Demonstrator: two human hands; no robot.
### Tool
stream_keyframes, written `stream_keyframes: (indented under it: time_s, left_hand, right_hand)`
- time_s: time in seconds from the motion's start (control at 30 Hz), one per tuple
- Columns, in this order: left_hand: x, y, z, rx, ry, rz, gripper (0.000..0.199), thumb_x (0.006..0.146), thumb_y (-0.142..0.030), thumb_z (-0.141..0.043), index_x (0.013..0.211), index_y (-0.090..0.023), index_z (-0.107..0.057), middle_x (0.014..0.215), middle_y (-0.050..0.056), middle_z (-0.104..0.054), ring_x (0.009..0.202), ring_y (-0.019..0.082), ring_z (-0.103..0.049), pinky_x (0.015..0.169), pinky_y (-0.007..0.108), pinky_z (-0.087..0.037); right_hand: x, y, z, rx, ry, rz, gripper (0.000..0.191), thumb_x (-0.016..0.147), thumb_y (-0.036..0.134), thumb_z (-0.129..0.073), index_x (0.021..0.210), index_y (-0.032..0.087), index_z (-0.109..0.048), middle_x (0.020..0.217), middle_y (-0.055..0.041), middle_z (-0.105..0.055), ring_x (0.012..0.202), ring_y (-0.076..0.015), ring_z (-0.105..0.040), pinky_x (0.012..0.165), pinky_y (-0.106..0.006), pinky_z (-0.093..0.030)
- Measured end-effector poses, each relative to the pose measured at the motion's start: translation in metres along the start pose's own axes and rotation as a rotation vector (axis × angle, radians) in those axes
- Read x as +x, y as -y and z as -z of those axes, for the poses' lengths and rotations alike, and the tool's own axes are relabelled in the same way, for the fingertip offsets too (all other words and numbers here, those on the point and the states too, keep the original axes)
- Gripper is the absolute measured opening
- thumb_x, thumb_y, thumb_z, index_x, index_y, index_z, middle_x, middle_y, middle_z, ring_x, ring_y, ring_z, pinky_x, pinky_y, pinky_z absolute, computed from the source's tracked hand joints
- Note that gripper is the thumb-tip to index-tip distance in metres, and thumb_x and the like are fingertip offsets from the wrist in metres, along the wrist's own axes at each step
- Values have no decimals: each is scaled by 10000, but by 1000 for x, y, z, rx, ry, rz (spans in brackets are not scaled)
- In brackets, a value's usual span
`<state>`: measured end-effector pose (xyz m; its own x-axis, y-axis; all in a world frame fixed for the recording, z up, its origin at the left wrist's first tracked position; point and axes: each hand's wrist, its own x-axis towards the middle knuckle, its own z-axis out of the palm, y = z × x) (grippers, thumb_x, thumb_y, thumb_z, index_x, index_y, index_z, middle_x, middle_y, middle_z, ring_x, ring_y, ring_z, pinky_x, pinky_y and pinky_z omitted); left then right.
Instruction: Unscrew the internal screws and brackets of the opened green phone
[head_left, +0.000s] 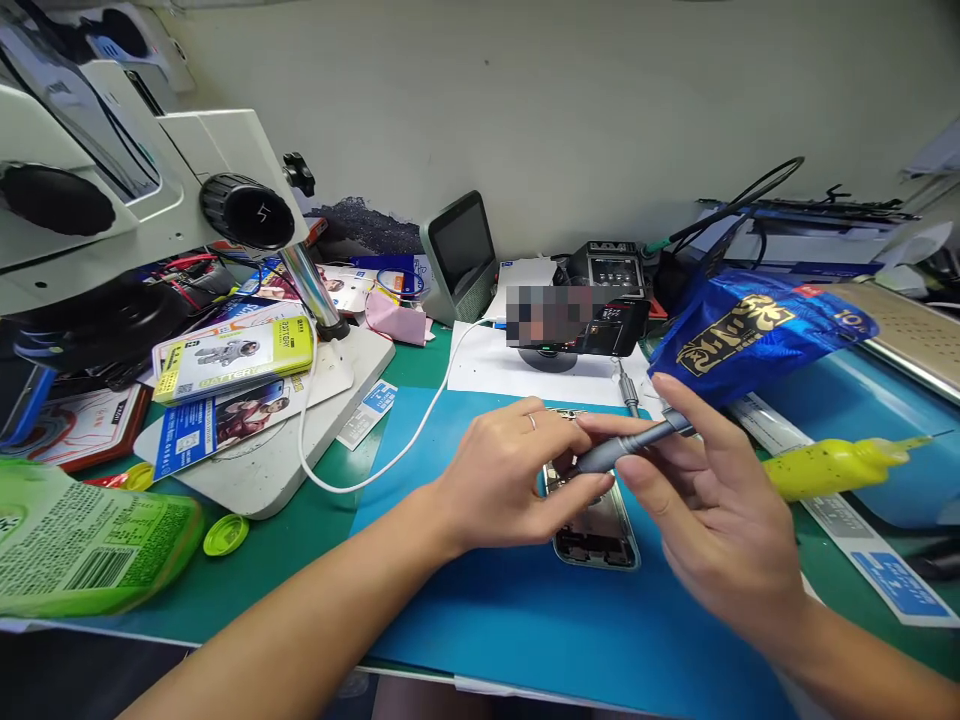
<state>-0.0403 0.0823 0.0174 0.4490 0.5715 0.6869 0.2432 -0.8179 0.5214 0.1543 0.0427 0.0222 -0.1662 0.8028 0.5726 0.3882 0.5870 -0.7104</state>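
Opened phone (pixel 598 548) on a blue mat (pixel 510 620), a slanting grey tool (pixel 611 452) above it

It lies just in front of us, lower end nearest, its upper part mostly hidden by the left hand (pixel 517 475) and the tool. As we judge it, the main danger is a slip: were the tool to skid under pressure, its tip, out of our sight, could scratch or tear the exposed parts. A nudge could also shift the phone, for we see no clamp on it.

What we can make out of it is a shallow case with a pale rim, a dull silvery plate inside and a darker section across the lower end.

The right hand (pixel 720 500) has the smooth, rod-like tool between thumb and fingers, its index finger at the upper end. The left is half curled above the phone, thumb and fingers near the tool's lower end; we cannot tell whether they grip it.

Farther out, a white cable (pixel 405 476) and a microscope stand (pixel 225 145) are on our left, a blue pouch (pixel 787 325) and a yellow needle-tipped bottle (pixel 825 470) on our right, and a propped-up screen (pixel 622 325), partly pixelated, is behind.
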Motion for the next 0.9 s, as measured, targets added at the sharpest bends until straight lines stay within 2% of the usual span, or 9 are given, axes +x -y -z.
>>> stream_keyframes:
  time_s: [0.07, 0.13, 0.2, 0.3, 0.4, 0.5, 0.7, 0.9]
  left_hand:
    - [0, 0, -2, 5, -29, -29, 128, 961, -276, -627, 854, -215, -588, 836, -2, -748, 672, 125, -570, 720, 286, -505]
    - [2, 2, 1, 7, -27, -51, 116, 913, -286, -636, 836, -214, -589, 752, -10, -702, 654, 134, -566, 678, 288, -481]
    - [4, 7, 10, 16, -30, -34, 130, 886, -310, -600, 799, -214, -587, 678, -17, -632, 637, 143, -554, 650, 291, -455]
    - [7, 21, 26, 47, -130, 89, 230, 953, -255, -442, 750, -210, -542, 693, -5, -602, 628, 135, -524, 633, 283, -408]
    - [6, 37, 35, 91, -257, 195, 286, 958, -245, -384, 689, -218, -477, 615, -16, -508, 574, 136, -458, 592, 295, -328]
    - [4, 47, 35, 119, -284, 250, 288, 919, -255, -389, 633, -227, -421, 580, -17, -457, 546, 137, -402, 581, 306, -295]
    - [1, 50, 32, 133, -295, 283, 280, 884, -254, -390, 606, -233, -376, 560, -21, -415, 535, 137, -351, 574, 314, -261]
    - [4, 50, 30, 153, -312, 307, 281, 877, -245, -397, 603, -237, -335, 555, -21, -387, 537, 138, -314, 567, 321, -234]
  right_hand:
    - [-6, 1, -1, -33, 9, -10, 639, 1022, 236, -605, 1597, 382, -367, 1182, -21, -762, 986, -185, -782, 861, -312, -696]
    - [-9, 0, 0, -70, 9, -14, 632, 997, 220, -647, 1568, 372, -424, 1130, -8, -770, 925, -164, -785, 818, -261, -691]
    - [-9, -1, 2, -103, 12, -8, 592, 983, 205, -669, 1522, 373, -492, 1128, 4, -770, 935, -149, -780, 849, -240, -680]
    - [-4, -3, 4, -137, 45, 19, 562, 974, 204, -681, 1485, 388, -535, 1170, 22, -762, 1017, -151, -767, 970, -267, -653]
    - [6, -4, 1, -155, 104, 56, 563, 961, 193, -697, 1468, 391, -554, 1179, 34, -754, 1052, -157, -759, 1003, -285, -644]
    - [14, -2, -10, -204, 173, 122, 531, 967, 182, -688, 1452, 353, -553, 1190, 30, -744, 1051, -147, -757, 965, -261, -652]
    - [23, -2, -32, -236, 253, 148, 275, 982, 209, -677, 1244, 288, -643, 1165, 34, -741, 928, -106, -760, 926, -221, -646]
    - [25, -7, -38, -218, 286, 161, 280, 984, 206, -676, 1248, 292, -635, 1159, 51, -743, 900, -89, -753, 953, -219, -634]
